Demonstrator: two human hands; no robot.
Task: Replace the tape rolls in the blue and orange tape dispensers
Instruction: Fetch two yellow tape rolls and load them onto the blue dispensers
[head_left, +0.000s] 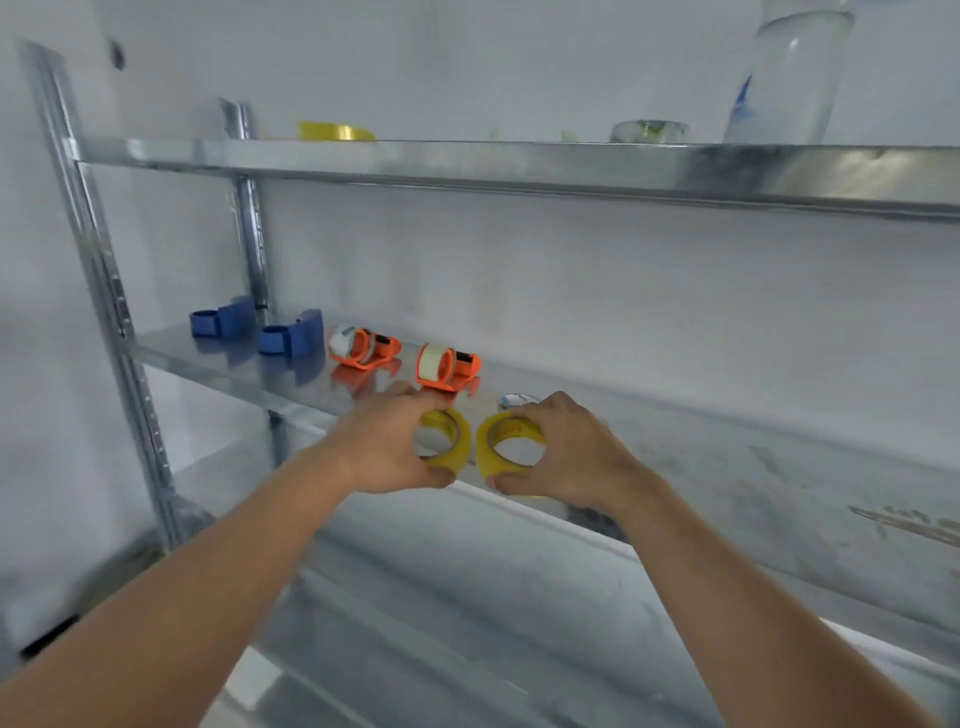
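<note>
While each grips one, left hand (387, 451) and right hand (563, 451) hold yellow tape rolls (485, 449) side by side.

On the middle shelf (218, 358) four tape dispensers stand in a row from far left toward the right: first dispenser (222, 318), second dispenser (292, 333), third dispenser (363, 347), fourth dispenser (448, 367). Near the shelf's front edge, right of the row, the left hand (390, 448) grips the left tape roll (445, 437) and the right hand (561, 451) the right tape roll (506, 446), side by side. On the upper shelf (467, 161) lie a flat roll (335, 131) at left and a bottle (789, 78) at right
</note>
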